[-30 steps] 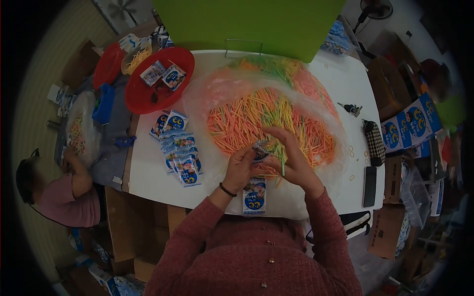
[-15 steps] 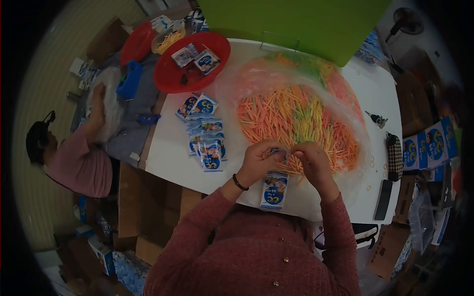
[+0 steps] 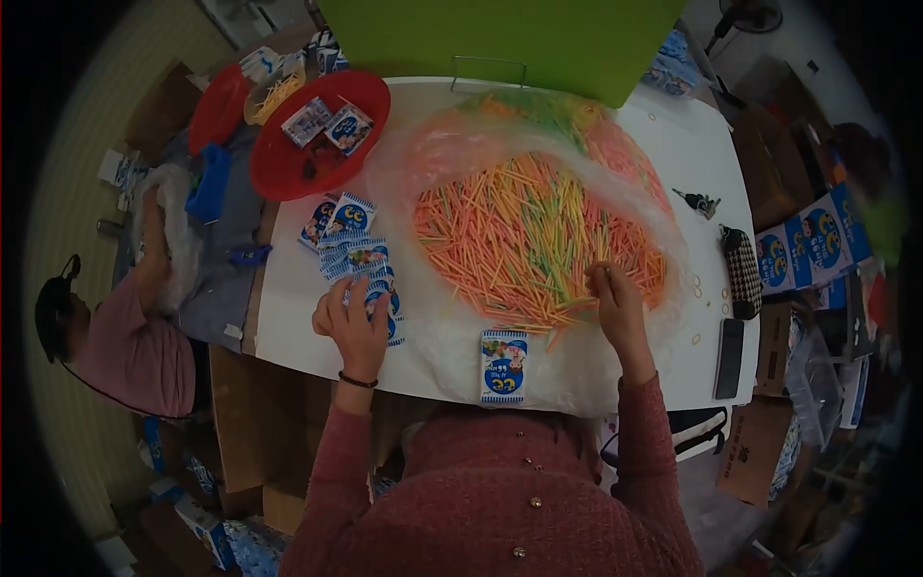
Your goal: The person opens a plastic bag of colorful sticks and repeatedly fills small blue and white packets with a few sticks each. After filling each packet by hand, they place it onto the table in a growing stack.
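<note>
My left hand [image 3: 354, 332] is over the lower end of a pile of blue-and-white candy packets [image 3: 348, 213], its fingers bent and apart. At the right side of the heap of thin pink, orange, yellow and green candy sticks [image 3: 519, 231], my right hand [image 3: 620, 313] has thumb and fingers pinched together. What the pinch holds, if anything, I cannot tell. The sticks lie in a large clear plastic bag [image 3: 437, 332] spread open on the white table. A single packet [image 3: 505, 366] lies flat near the front edge, between my two hands.
At the back left a red basin [image 3: 370, 120] holds a few packets. Keys [image 3: 698, 203], a checked pouch [image 3: 739, 272], rubber bands and a black phone [image 3: 730, 359] lie along the right. A person [image 3: 135, 341] works at the left table. Cardboard boxes [image 3: 279, 413] stand below.
My hands, close together over the near edge of the sticks before, have parted. The left has moved left onto the packets; the right rests farther over the sticks. The view has shifted slightly.
</note>
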Available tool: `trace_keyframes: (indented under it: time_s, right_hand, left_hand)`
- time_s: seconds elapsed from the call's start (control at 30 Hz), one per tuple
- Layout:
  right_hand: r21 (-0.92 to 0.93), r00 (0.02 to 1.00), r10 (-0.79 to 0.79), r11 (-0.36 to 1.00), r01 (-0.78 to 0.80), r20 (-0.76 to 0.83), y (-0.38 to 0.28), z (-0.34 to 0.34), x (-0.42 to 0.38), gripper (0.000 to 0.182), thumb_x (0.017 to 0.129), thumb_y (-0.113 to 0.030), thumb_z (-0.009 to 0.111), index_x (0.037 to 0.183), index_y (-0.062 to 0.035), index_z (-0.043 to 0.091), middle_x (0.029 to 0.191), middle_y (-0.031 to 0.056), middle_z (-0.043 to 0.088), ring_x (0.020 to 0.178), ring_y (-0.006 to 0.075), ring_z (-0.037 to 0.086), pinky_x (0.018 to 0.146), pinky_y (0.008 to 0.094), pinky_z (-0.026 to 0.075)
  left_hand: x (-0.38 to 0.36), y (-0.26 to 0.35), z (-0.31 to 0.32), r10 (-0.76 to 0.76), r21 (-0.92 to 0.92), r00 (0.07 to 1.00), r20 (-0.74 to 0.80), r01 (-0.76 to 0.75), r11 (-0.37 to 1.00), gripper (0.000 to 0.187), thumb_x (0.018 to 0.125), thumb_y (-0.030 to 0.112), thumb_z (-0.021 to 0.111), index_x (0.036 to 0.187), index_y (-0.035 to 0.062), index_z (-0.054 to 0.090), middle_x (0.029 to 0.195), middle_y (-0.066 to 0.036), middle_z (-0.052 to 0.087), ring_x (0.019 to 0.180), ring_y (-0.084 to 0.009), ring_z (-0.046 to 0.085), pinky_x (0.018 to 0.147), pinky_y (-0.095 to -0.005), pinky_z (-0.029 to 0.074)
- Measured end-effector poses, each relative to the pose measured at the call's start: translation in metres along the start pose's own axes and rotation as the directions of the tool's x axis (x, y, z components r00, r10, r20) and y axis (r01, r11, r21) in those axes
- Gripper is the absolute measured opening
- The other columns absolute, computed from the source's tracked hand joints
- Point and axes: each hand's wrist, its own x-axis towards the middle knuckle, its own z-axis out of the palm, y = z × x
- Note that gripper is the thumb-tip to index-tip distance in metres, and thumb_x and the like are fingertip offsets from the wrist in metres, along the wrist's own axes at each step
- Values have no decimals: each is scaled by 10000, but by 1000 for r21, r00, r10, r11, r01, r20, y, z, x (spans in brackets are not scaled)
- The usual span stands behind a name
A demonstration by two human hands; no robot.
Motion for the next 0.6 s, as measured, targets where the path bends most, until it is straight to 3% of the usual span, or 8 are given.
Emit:
trace_keyframes:
  time_s: [0.07, 0.1, 0.17, 0.2, 0.27, 0.4, 0.5, 0.6]
  right_hand:
    - [-312, 987, 25, 950, 27, 162, -8, -1, 4, 209, 922, -191, 613, 962, 13, 591, 912, 123, 579, 826, 246, 564, 701, 343, 458]
    - [-316, 987, 24, 948, 28, 159, -13, 3, 3, 209, 922, -191, 613, 962, 13, 591, 912, 123, 579, 826, 246, 564, 701, 343, 458]
    - [-535, 972, -131, 816, 216, 193, -25, 16, 0, 352, 834, -280, 714, 920, 34, 580, 903, 186, 572, 828, 335, 572, 709, 390, 475]
    - [-537, 972, -134, 814, 219, 194, -26, 23, 1, 352, 834, -280, 714, 920, 34, 580, 903, 186, 572, 828, 335, 572, 709, 390, 475]
    - [-636, 957, -144, 720, 276, 253, -21, 39, -3, 471, 753, -366, 774, 871, 42, 569, 887, 213, 560, 840, 368, 578, 714, 426, 484]
    - [-668, 940, -161, 668, 327, 299, -11, 52, 0, 448, 753, -351, 765, 842, 38, 561, 859, 215, 557, 829, 376, 578, 708, 435, 482]
    - [-689, 937, -126, 646, 328, 327, 11, 51, 3, 399, 776, -327, 743, 850, 23, 566, 840, 195, 570, 802, 357, 587, 699, 438, 480]
    - [-571, 940, -117, 769, 289, 319, 2, 34, 2, 305, 819, -252, 703, 911, 16, 591, 795, 163, 556, 752, 329, 583, 690, 429, 479]
  left_hand:
    - [9, 26, -9, 69, -108, 987, 143, -54, 993, 308, 780, 310, 750, 1001, 115, 660, 1057, -63, 565, 1056, -236, 459, 882, -410, 291]
    - [12, 42, -13, 95, -224, 960, 265, -35, 974, 321, 761, 344, 761, 966, 120, 659, 1033, -62, 556, 1026, -231, 465, 852, -404, 297]
    - [8, 72, -13, 218, -390, 857, 467, -21, 920, 401, 709, 398, 781, 956, 120, 631, 982, -64, 533, 970, -230, 475, 821, -398, 304]
    - [3, 86, -11, 217, -392, 859, 464, -20, 920, 401, 709, 398, 781, 956, 120, 631, 982, -64, 533, 970, -230, 475, 821, -398, 304]
    - [-6, 105, -10, 348, -503, 747, 566, -21, 864, 478, 684, 432, 786, 975, 103, 596, 964, -73, 528, 949, -242, 482, 824, -394, 312]
    - [-13, 105, 6, 328, -491, 730, 600, 12, 871, 522, 687, 433, 782, 1021, 87, 578, 962, -80, 521, 933, -251, 484, 828, -388, 319]
    - [-11, 99, 10, 172, -434, 758, 630, 159, 887, 505, 681, 448, 785, 963, 87, 573, 921, -75, 522, 887, -249, 482, 795, -383, 317]
    - [-13, 91, 6, 167, -357, 743, 648, 103, 928, 504, 666, 463, 792, 901, 89, 549, 854, -62, 518, 834, -246, 479, 752, -380, 306]
